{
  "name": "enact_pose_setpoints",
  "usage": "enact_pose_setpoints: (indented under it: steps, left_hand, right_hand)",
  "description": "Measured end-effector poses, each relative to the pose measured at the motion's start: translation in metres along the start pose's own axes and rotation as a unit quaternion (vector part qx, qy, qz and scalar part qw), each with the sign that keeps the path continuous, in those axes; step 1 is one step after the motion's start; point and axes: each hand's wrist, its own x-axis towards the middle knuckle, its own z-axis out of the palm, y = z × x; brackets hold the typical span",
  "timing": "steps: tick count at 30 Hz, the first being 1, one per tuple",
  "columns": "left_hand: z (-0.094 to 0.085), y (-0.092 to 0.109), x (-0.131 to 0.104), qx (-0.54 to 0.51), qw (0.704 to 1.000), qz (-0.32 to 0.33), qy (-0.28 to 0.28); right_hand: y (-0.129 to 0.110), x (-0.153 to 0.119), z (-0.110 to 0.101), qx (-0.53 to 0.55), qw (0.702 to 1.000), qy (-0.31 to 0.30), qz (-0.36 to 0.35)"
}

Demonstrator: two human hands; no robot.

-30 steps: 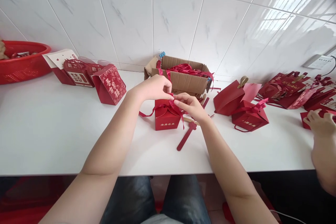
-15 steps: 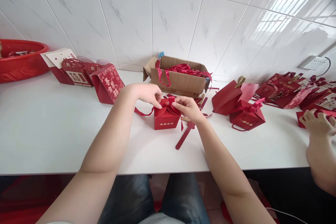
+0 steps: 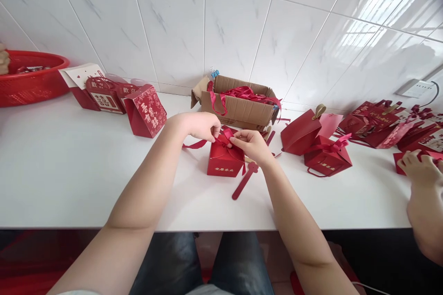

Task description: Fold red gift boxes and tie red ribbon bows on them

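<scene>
A small red gift box with gold lettering stands on the white table in front of me. Across its folded top runs a red ribbon, looped at the middle. My left hand pinches the ribbon at the left of the loop, and a loose tail trails out to the left. On the other side, my right hand closes thumb and forefinger on the ribbon loop. A flat red strip with a flower-shaped end lies just right of the box.
Behind the box sits a cardboard carton full of red ribbon. Finished-looking red boxes stand to the right, where another person's hand touches a box. More gift boxes and a red basket are at left.
The red box has shifted and turned slightly under my hands. Both hands have stayed at the ribbon, with small finger movements. The whole view has shifted a little.
</scene>
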Motion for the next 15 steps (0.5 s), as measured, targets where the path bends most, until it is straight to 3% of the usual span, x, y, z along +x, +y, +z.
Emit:
enact_pose_setpoints:
  steps: [3, 6, 11, 15]
  left_hand:
    - [-0.001, 0.005, -0.01, -0.011, 0.997, 0.046, 0.057]
    - [0.001, 0.011, -0.012, -0.032, 0.985, 0.116, 0.122]
    - [0.013, 0.017, 0.013, -0.041, 0.963, 0.177, 0.2]
    - [0.016, 0.014, 0.025, -0.033, 0.933, 0.17, 0.317]
  right_hand:
    - [-0.006, -0.003, 0.008, -0.085, 0.994, 0.061, 0.011]
    - [-0.011, -0.008, 0.012, -0.13, 0.988, 0.071, -0.03]
    - [-0.011, -0.012, 0.008, -0.14, 0.988, 0.017, -0.067]
    - [-0.007, -0.009, 0.007, -0.111, 0.989, 0.057, -0.082]
